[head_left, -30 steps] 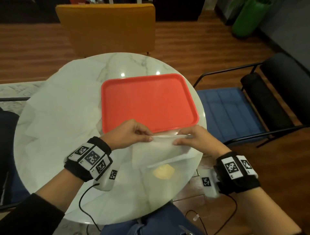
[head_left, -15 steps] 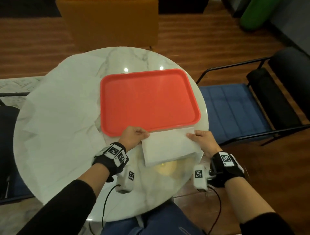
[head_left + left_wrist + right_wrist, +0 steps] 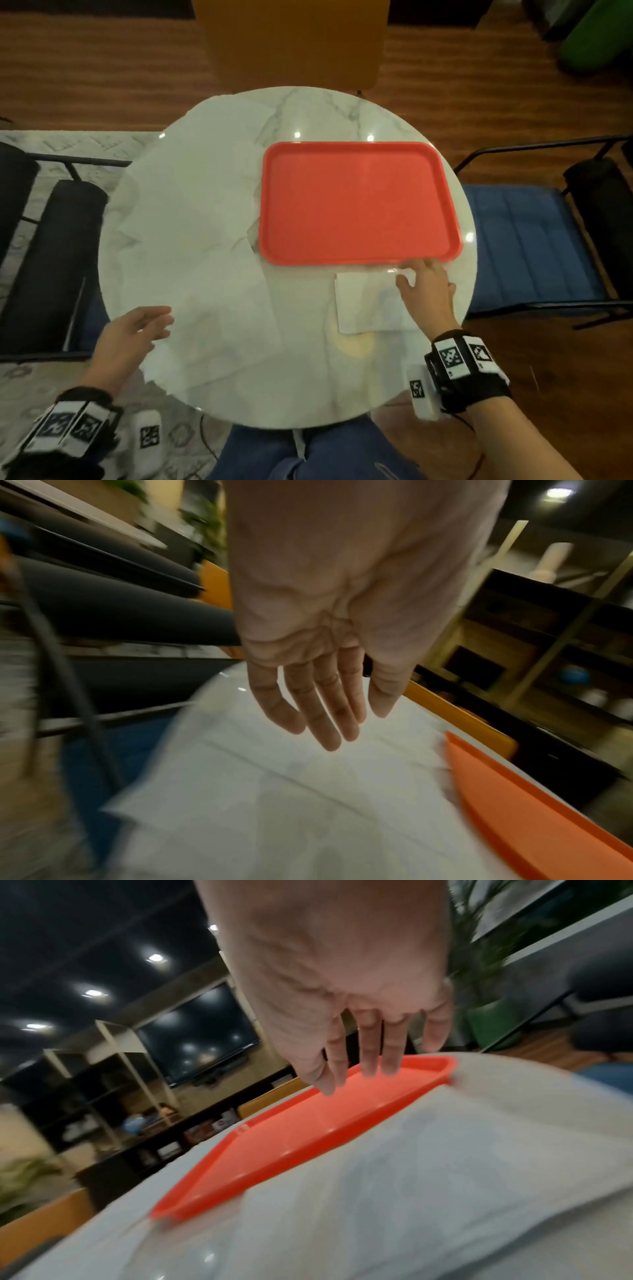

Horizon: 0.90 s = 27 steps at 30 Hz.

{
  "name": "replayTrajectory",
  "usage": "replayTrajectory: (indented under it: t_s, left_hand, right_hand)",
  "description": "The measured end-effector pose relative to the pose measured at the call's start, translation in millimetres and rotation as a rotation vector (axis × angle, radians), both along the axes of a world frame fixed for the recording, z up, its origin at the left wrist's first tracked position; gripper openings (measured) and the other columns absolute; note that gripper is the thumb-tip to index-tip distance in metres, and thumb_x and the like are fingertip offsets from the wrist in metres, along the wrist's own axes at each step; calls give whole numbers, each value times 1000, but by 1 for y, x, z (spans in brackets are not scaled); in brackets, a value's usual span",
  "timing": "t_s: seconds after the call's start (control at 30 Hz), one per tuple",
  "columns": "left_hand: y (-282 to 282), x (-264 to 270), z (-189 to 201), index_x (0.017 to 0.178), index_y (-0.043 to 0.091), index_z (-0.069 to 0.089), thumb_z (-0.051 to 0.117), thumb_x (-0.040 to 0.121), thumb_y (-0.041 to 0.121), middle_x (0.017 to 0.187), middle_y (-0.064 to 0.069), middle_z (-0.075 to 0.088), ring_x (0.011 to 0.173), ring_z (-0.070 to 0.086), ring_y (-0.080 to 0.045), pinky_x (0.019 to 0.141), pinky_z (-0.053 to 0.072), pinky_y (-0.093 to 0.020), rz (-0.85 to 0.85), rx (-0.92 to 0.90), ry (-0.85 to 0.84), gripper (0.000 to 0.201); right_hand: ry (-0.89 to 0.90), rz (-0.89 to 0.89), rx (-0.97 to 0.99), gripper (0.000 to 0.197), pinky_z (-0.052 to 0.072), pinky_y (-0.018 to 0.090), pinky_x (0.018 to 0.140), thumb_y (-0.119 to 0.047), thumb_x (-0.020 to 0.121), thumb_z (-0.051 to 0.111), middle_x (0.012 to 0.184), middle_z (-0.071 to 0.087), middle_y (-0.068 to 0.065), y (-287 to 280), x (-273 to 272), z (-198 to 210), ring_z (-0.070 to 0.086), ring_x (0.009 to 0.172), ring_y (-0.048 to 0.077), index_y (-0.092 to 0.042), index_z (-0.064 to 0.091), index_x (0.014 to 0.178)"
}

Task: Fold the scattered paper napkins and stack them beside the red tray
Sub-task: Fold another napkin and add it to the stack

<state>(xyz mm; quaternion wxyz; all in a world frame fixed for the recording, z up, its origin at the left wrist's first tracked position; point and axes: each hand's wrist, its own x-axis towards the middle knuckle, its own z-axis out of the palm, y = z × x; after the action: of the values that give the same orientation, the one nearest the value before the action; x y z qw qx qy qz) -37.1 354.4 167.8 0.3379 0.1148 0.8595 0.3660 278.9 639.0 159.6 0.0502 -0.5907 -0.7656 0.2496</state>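
Note:
An empty red tray [image 3: 356, 202] [image 3: 308, 1121] [image 3: 534, 804] lies on the right half of the round marble table [image 3: 308, 377]. A folded white napkin [image 3: 366, 301] [image 3: 428, 1177] lies flat just in front of the tray's near edge. My right hand [image 3: 419, 277] [image 3: 359, 1066] hovers open over the napkin's far right corner, fingers straight, holding nothing. Several unfolded white napkins [image 3: 191, 240] [image 3: 291, 791] overlap across the table's left half. My left hand [image 3: 150, 323] [image 3: 329, 723] is open at the table's left front edge, just above those napkins, fingers straight.
An orange chair [image 3: 291, 41] stands behind the table. A blue-seated chair with black arms [image 3: 534, 246] is on the right, another black-armed chair [image 3: 51, 240] on the left. A yellowish patch [image 3: 354, 346] shows on the tabletop in front of the folded napkin.
Both hands let go of the folded napkin, which now lies flat by the tray. My left hand swung left to the scattered napkins; my right hand lifted over the napkin's far right corner.

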Motion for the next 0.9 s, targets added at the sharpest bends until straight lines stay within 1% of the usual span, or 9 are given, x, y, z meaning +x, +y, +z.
replayTrajectory:
  t_s: [0.1, 0.2, 0.37, 0.47, 0.57, 0.6, 0.67, 0.8, 0.9]
  left_hand:
    - [-69, -13, -14, 100, 10, 65, 59, 91, 15, 95, -11, 68, 88, 63, -28, 78, 48, -40, 171, -89, -93, 12]
    - [-124, -12, -39, 102, 7, 62, 55, 94, 15, 95, -13, 65, 85, 60, -28, 70, 41, -32, 250, -217, -222, 14]
    - [-209, 5, -84, 90, -1, 63, 61, 87, 2, 88, -22, 65, 71, 59, -28, 55, 46, -28, 213, -375, -335, 5]
    - [-284, -3, -153, 81, 1, 70, 77, 74, 12, 83, -23, 69, 82, 65, -34, 84, 54, -43, 99, -524, -393, 14]
    - [-330, -20, -205, 83, 11, 73, 78, 72, 42, 85, -16, 71, 82, 70, -21, 86, 50, -27, 134, -521, -462, 33]
    - [-321, -24, -195, 85, 8, 72, 71, 83, 28, 93, -21, 70, 76, 69, -14, 80, 48, -17, 145, -500, -485, 20]
    - [-288, -26, -155, 78, -1, 71, 63, 84, -3, 103, -35, 63, 67, 65, -21, 80, 50, -24, 155, -459, -443, 11]
    - [-256, -44, -112, 77, -3, 64, 62, 84, -4, 71, -21, 64, 57, 58, -23, 44, 46, -17, 147, -405, -367, 8]
    - [-246, -72, -112, 82, -6, 66, 57, 86, -7, 61, -15, 64, 66, 58, -28, 62, 51, -30, 140, -370, -339, 10]
  right_hand:
    - [88, 250, -87, 17, 44, 44, 89, -15, 89, 55, 108, 58, 4, -36, -53, -9, 57, 100, 25, -18, 65, 103]
    - [57, 446, -171, 21, 46, 42, 87, -15, 89, 53, 107, 58, 4, -76, -110, -22, 59, 96, 25, -16, 63, 108]
    - [-50, 299, -248, 36, 45, 42, 88, -25, 92, 51, 121, 51, 12, -122, -179, -37, 54, 108, 33, -8, 45, 123]
    - [-68, 229, -130, 35, 43, 41, 88, -28, 93, 52, 121, 51, 11, -131, -204, -39, 54, 108, 32, -9, 45, 121]
    - [34, 208, -158, 28, 45, 40, 86, -29, 93, 53, 118, 53, 9, -136, -225, -38, 56, 103, 29, -9, 49, 113]
    - [48, 212, -193, 32, 46, 41, 86, -32, 92, 55, 118, 52, 9, -138, -231, -39, 56, 102, 29, -9, 49, 113]
    - [2, 228, -227, 42, 47, 42, 88, -39, 88, 60, 117, 49, 9, -142, -241, -42, 55, 102, 30, -9, 48, 114]
    - [-74, 203, -217, 33, 43, 42, 89, -38, 86, 62, 108, 52, 7, -145, -251, -46, 54, 99, 29, -12, 54, 104]
    - [-45, 136, -199, 20, 43, 42, 87, -34, 88, 59, 94, 58, 2, -146, -251, -47, 57, 92, 27, -15, 57, 91]
